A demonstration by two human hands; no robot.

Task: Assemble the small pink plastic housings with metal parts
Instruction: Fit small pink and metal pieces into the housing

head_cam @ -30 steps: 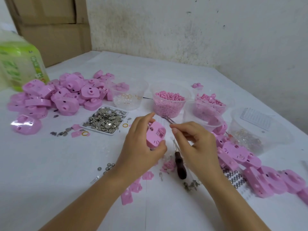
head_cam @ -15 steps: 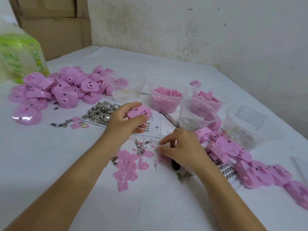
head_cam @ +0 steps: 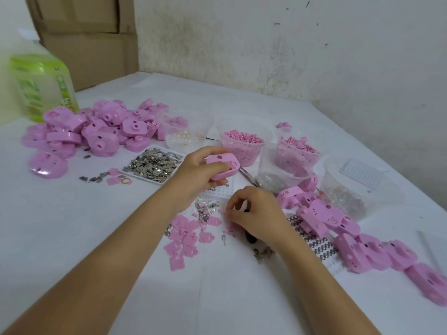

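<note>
Many pink housings (head_cam: 96,131) crowd white table (head_cam: 72,226); stained wall (head_cam: 266,49) behind.

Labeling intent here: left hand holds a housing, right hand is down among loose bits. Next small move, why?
Likely the right hand lifts one small part from the loose pink pieces under it up to the pink housing, which the left hand grips above the table. Whether a part is already pinched, I cannot tell.
</note>
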